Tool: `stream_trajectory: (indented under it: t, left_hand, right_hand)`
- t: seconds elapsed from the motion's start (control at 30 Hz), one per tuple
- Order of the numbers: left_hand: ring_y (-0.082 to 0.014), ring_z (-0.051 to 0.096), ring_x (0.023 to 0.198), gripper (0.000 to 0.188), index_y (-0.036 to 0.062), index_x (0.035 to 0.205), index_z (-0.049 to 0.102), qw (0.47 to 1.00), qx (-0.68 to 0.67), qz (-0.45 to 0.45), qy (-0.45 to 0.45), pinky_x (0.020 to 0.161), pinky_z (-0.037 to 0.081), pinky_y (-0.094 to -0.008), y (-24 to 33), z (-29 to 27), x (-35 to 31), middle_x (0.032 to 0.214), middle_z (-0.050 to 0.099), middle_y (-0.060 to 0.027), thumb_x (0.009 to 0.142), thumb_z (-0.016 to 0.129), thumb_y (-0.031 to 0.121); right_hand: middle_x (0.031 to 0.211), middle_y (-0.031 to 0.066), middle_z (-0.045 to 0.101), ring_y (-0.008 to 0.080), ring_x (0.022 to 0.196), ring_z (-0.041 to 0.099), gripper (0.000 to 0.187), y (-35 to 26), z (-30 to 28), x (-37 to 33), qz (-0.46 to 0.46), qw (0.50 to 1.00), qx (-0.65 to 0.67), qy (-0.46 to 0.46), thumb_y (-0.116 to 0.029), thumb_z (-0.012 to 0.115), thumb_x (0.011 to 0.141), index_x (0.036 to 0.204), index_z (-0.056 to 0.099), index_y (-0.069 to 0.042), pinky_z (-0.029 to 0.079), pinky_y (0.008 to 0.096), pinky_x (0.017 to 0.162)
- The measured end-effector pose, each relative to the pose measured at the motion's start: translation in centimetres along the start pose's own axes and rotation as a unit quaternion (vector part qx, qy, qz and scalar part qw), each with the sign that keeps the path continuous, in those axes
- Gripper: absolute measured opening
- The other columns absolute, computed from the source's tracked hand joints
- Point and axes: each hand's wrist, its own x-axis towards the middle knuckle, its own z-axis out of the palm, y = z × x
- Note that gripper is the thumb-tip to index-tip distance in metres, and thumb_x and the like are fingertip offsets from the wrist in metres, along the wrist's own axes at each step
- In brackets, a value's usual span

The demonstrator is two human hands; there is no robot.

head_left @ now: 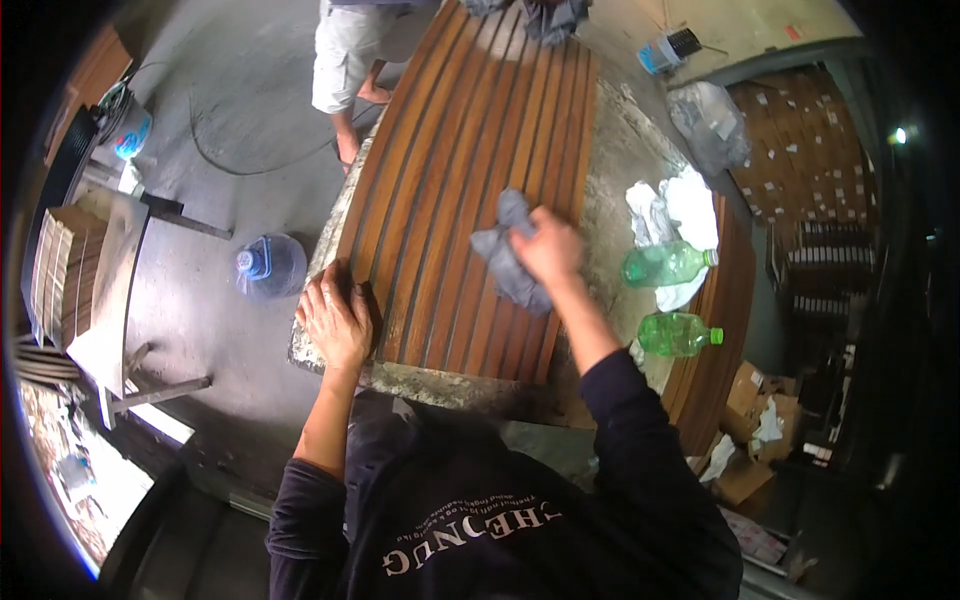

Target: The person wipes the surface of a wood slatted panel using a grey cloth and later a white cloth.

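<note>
A long panel of brown wooden slats [440,220] with dark grooves lies on a worn, stained worktop [622,130]. Near the panel's right side, my right hand [548,245] grips a crumpled grey rag [510,265] and presses it onto the slats. The hand is slightly blurred. My left hand [337,315] rests flat at the panel's near left corner, fingers stretched out over the worktop's edge, with nothing in it. To the right of the panel lie two green plastic bottles, one [665,264] against white cloths [688,205] and another [678,335] closer to me.
A clear blue water jug [272,268] stands on the floor at left. Beyond the panel's left edge is another person in white shorts [345,60]. Dark cloth [552,20] lies at the panel's far end. Cardboard boxes [760,410] sit at right, near a plastic bag [708,125].
</note>
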Motion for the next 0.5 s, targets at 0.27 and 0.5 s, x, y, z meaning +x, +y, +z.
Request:
stream_trajectory:
  t: [0.27,0.5]
  left_hand:
    - [-0.0341,0.048,0.101,0.043,0.0093,0.123,0.047,0.999,0.051,0.004,-0.005,0.086,0.035,-0.0455,1.4,-0.3,-1.0,0.111,0.052,-0.0148,0.084,0.052,0.026]
    - [-0.0351,0.047,0.103,0.044,0.0102,0.124,0.047,1.0,0.014,0.007,-0.017,0.087,0.035,-0.0455,1.1,-0.4,-0.6,0.113,0.051,-0.0149,0.084,0.053,0.027]
  right_hand:
    - [0.061,0.0073,0.059,0.0264,0.058,0.061,0.031,-1.4,0.7,-1.2,-0.126,0.991,-0.033,-0.004,-0.041,0.066,0.07,0.081,0.056,-0.014,0.049,0.0431,0.057]
    - [0.077,0.0107,0.066,0.0256,0.068,0.066,0.034,-4.5,1.5,-3.2,-0.161,0.983,-0.058,-0.072,-0.04,0.069,0.067,0.082,0.057,-0.012,0.049,0.0446,0.07]
